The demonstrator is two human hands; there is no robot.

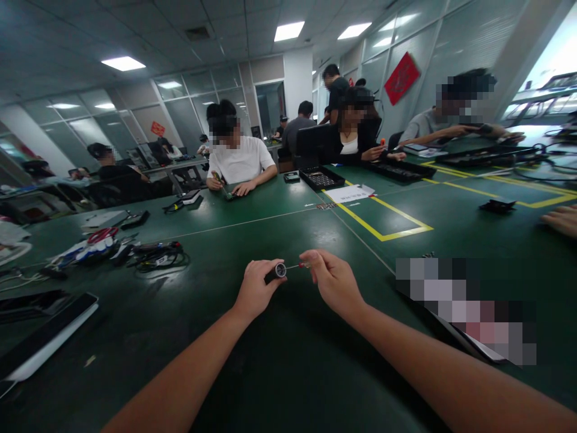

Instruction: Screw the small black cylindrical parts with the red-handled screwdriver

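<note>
In the middle of the view, above the green table, my left hand (253,291) is closed round a short black cylinder (276,273). Its round, light-rimmed end, much like a flashlight's head, faces right and toward me. My right hand (337,284) pinches a thin rod (293,266) with a small red part at the fingertips. The rod spans the gap between my hands, and its left end reaches the cylinder's rim. Whether it goes inside is too small to tell. My fingers hide most of the cylinder's body.
Tangled cables (160,255) lie on the left, near a black-and-white flat device (54,337). A blurred-out flat object (464,307) lies right of my arm. Yellow tape (406,231) marks the green table (216,234). Black trays (321,178) and several people are across it; another person's hand (561,219) rests at right.
</note>
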